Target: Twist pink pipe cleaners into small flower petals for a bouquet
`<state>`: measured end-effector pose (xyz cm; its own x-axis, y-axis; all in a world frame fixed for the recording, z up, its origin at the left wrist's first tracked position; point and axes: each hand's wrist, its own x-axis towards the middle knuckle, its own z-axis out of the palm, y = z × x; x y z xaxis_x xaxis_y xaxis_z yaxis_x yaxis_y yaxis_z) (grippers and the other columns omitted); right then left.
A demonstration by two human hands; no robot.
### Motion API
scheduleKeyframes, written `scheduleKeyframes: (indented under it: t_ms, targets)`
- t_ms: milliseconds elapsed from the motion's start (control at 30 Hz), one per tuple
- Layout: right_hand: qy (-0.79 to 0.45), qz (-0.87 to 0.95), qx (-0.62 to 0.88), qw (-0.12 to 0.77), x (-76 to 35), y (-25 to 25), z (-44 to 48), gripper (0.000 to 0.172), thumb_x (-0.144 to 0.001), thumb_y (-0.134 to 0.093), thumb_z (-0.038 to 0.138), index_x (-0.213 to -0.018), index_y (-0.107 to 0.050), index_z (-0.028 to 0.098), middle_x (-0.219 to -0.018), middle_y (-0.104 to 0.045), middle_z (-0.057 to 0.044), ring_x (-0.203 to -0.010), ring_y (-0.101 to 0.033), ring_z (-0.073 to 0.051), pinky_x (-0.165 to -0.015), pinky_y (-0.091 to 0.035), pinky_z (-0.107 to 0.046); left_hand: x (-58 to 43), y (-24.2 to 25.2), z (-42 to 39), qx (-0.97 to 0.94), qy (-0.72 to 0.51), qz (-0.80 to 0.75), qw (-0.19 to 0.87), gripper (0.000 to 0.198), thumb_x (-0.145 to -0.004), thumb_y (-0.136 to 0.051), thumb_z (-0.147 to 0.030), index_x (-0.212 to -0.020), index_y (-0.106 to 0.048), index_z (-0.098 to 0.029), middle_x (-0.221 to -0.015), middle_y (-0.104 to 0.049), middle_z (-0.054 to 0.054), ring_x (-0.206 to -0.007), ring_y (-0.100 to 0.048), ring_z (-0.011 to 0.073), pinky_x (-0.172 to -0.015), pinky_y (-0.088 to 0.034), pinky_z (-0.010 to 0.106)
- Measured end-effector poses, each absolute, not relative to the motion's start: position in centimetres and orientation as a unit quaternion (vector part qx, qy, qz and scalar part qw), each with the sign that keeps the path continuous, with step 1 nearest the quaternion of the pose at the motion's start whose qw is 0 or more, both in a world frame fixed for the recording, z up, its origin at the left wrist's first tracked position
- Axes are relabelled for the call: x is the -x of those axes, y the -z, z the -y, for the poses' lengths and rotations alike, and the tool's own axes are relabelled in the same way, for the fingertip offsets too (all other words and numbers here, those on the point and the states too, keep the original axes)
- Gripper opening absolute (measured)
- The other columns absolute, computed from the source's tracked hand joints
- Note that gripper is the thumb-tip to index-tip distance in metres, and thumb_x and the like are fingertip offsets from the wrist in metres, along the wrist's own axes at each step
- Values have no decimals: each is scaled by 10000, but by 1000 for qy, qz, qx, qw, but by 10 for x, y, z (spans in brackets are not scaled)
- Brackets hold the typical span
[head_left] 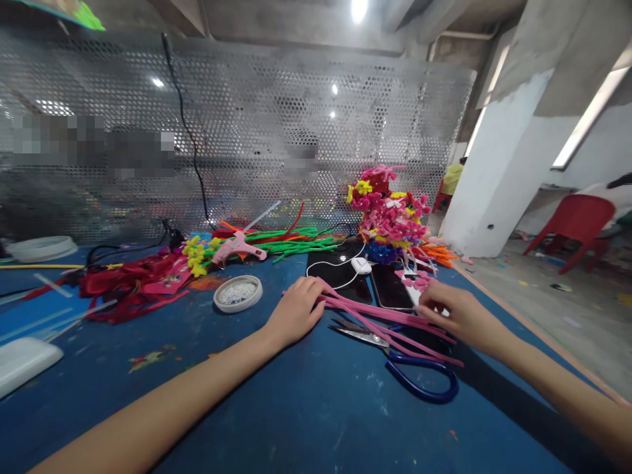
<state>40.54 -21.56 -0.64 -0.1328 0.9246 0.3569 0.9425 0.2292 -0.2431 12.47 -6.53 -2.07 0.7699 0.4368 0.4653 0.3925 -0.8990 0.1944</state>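
We're clasping pink stems [355, 305] in our left grip [299, 306], left of the scissors [378, 340]; beyond the scissors our right grip [457, 315] curls, its hold unclear to us.

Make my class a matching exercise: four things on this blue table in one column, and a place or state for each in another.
1. Long fuzzy pink stems
2. Metal scissors with blue handles
3. Round white dish
4. Pink plastic glue gun

A. Holding small pale pieces
B. Beside yellow fuzzy flowers
C. Touched by the left hand
D. Partly beneath the stems

Pairs: 1-C, 2-D, 3-A, 4-B
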Motion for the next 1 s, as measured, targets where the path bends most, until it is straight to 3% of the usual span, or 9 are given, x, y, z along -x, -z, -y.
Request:
scheduleKeyframes:
  t_ms: [100, 200, 433, 500, 567, 633, 700, 833, 1000]
  targets:
    - [-55, 755, 633, 160, -375, 4, 234, 147, -860, -508, 321, -788, -555, 201, -758, -593, -20, -650, -538, -147, -571, -420, -250, -125, 20, 66, -938, -272, -213, 44, 182, -824, -457, -119, -971, -542, -183, -1006, -566, 51, -957, -488, 208, -855, -409, 366]
    - [-67, 755, 639, 134, -358, 11, 242, 164, -886, -440, 237, -764, -543, 197, -784, -593, -29, -661, -537, -148, -584, -414, -253, -124, 18, 68, -934, -288, -204, 43, 179, -843, -433, -130, -969, -548, -183, -1003, -570, 55, -966, -488, 205, -876, -403, 371]
    - [-66, 729, 663, 156, -360, 5, 237, 188, -899, -383, 250, -750, -482, 193, -708, -550, -19, -599, -482, -145, -558, -377, -266, -115, 5, 94, -919, -335, -192, 82, 147, -845, -441, -138, -940, -543, -186, -1005, -571, 55, -980, -491, 202, -890, -390, 370]
    - [-89, 713, 665, 204, -357, -7, 235, 221, -922, -338, 290, -751, -443, 198, -666, -502, 6, -575, -448, -128, -538, -368, -251, -115, 2, 113, -900, -350, -208, 158, 108, -851, -441, -154, -893, -535, -189, -941, -571, 39, -925, -511, 182, -859, -409, 340]
    - [-200, 664, 641, 328, -348, -18, 232, 246, -925, -346, 370, -756, -415, 204, -646, -459, 34, -534, -413, -101, -498, -352, -224, -116, 2, 133, -880, -333, -226, 253, 90, -857, -443, -180, -863, -532, -190, -864, -558, 21, -778, -525, 148, -710, -443, 276]
    - [-359, 560, 568, 484, -334, -25, 228, 259, -865, -482, 441, -776, -420, 206, -639, -448, 55, -493, -394, -72, -461, -334, -198, -117, 5, 151, -858, -308, -238, 335, 86, -860, -458, -217, -839, -536, -187, -793, -543, 3, -705, -514, 127, -638, -429, 244]
    - [-460, 464, 482, 583, -317, -26, 223, 301, -744, -668, 405, -807, -453, 204, -636, -467, 63, -497, -429, -60, -471, -359, -190, -118, 10, 161, -834, -281, -234, 414, 82, -847, -496, -254, -840, -536, -183, -761, -536, -6, -679, -505, 117, -605, -420, 227]
    - [-543, 381, 424, 616, -288, -9, 211, 377, -612, -795, 293, -844, -515, 191, -639, -515, 66, -515, -498, -60, -503, -412, -190, -117, 18, 163, -766, -252, -226, 546, 190, -830, -531, -345, -918, -504, -179, -732, -530, -13, -598, -499, 96, -518, -416, 203]
    - [-581, 356, 429, 593, -277, 21, 201, 387, -597, -801, 282, -862, -541, 172, -663, -544, 60, -531, -520, -54, -498, -416, -167, -119, 24, 156, -716, -260, -259, 593, 253, -807, -560, -374, -944, -475, -179, -778, -516, -13, -561, -499, 79, -444, -407, 178]
